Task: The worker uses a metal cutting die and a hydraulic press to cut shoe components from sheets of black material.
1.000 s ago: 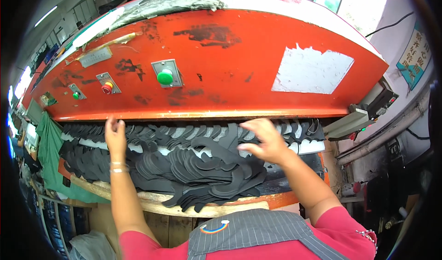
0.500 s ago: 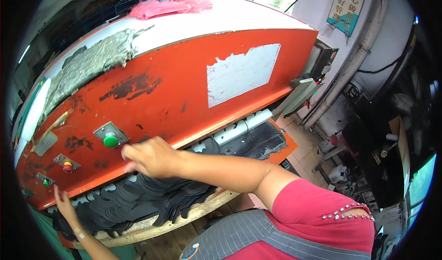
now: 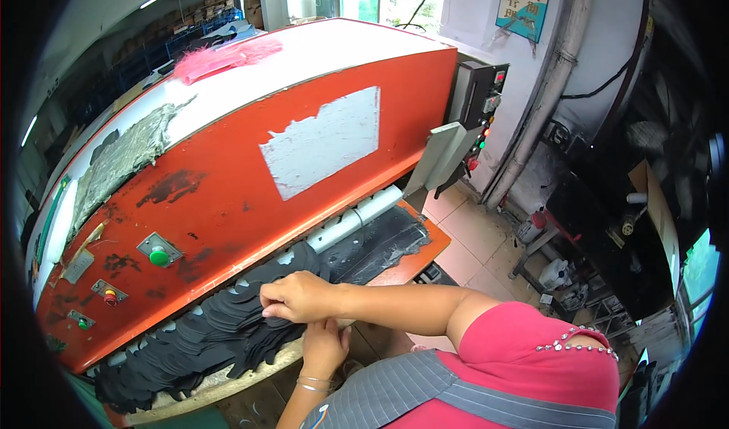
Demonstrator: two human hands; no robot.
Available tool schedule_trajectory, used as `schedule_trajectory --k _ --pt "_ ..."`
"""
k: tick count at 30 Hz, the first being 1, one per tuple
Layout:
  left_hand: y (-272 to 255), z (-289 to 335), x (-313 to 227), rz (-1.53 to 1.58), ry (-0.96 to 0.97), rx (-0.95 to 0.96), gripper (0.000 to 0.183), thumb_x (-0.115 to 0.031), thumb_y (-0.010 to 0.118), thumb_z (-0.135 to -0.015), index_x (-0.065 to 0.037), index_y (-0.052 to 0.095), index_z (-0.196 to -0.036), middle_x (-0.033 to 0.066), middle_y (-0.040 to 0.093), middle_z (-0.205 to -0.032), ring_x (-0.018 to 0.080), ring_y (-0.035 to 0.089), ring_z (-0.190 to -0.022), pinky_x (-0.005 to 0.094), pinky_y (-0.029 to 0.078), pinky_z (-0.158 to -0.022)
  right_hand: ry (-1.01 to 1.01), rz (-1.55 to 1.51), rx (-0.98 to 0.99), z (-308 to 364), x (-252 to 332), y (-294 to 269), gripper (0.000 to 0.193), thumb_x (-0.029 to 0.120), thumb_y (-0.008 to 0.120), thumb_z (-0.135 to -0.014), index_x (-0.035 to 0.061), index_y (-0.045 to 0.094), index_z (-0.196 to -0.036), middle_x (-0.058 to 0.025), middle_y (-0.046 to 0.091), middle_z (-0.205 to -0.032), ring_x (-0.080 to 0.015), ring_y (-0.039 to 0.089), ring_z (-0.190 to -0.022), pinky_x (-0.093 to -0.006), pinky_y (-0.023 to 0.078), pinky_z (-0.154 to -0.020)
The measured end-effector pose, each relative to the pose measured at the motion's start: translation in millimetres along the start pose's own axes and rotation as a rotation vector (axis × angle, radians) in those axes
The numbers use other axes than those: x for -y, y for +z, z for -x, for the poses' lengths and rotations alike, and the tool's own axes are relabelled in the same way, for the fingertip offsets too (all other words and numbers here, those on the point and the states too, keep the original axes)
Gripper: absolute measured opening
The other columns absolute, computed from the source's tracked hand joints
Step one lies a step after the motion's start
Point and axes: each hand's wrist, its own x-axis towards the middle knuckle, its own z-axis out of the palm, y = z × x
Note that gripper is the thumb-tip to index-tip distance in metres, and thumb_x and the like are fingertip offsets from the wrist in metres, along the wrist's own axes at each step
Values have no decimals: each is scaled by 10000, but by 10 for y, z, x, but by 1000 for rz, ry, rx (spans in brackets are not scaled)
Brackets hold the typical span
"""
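A long row of overlapping black, curved flat pieces (image 3: 220,319) lies along the front of the red machine (image 3: 228,209). My right hand (image 3: 298,298) is over the right part of this row, its fingers curled. Just below it and to the right, at the edge of the pieces, is my left hand (image 3: 324,347), with fingers and thumb drawn together and pointing up. Anything between the fingers of either hand is hidden or too small to make out. The two hands nearly touch.
A green button (image 3: 159,257) and a red-yellow one (image 3: 111,297) sit on the machine front. The white roller (image 3: 357,220) runs beneath its edge, above a black-covered shelf (image 3: 383,247). A control box (image 3: 482,102) stands at the right end; pink fluffy material (image 3: 224,58) lies on top.
My left hand has come from the far left end of the row over to my right hand. My right hand has moved away from the green button, rightward and down to the black pieces. The view has shifted.
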Motion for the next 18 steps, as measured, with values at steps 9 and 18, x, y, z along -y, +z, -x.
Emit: schedule_trajectory --k 9,18 --pt "390 -13 -172 -97 -254 -104 350 -306 737 -724 0 644 -867 175 611 -855 364 566 -860 442 445 -767 228 -80 -11 1137 -442 -220 212 275 664 -818 72 629 -865 -131 665 -792 -345 646 -758 -426 502 -666" --pt "524 332 -581 -125 -341 54 328 -328 743 -723 -9 672 -729 148 598 -693 335 586 -704 421 468 -661 180 401 -442 1984 -1429 -1549 162 187 644 -846 47 674 -923 -125 663 -927 -313 622 -907 -387 504 -799"
